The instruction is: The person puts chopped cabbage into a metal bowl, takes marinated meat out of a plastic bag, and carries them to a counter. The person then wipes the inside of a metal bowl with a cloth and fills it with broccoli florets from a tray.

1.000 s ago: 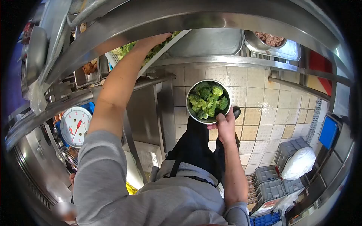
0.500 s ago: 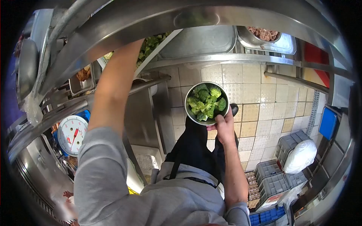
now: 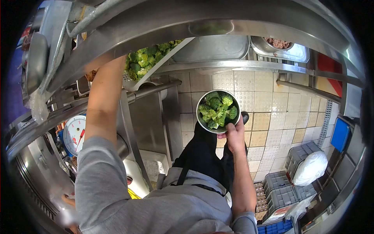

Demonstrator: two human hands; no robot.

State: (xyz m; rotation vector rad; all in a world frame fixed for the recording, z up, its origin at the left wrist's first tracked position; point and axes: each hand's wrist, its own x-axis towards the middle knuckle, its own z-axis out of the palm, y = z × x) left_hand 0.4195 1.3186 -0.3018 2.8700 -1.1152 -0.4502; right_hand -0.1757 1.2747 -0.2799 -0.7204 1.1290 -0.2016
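Note:
My right hand (image 3: 235,134) grips the rim of a round metal bowl (image 3: 200,124), thumb on the near edge and fingers beneath. Green broccoli florets (image 3: 216,109) lie inside the bowl, which I hold in front of my legs above the floor. My left forearm (image 3: 103,91) reaches forward under the steel shelf edge (image 3: 156,33), which hides that hand and its fingers. Just right of this arm, a white-sided tray (image 3: 161,61) holds more broccoli (image 3: 146,58).
A dial scale (image 3: 74,134) stands at the left. Ahead are a metal tray (image 3: 210,48) and a bowl of raw-looking meat pieces (image 3: 278,43). Grey crates (image 3: 282,191) with a white bag (image 3: 310,167) on them sit on the right of the tiled floor (image 3: 265,101).
My left forearm has swung left, away from the broccoli tray, and more of the tray's broccoli shows. My right hand still holds the bowl, at nearly the same place.

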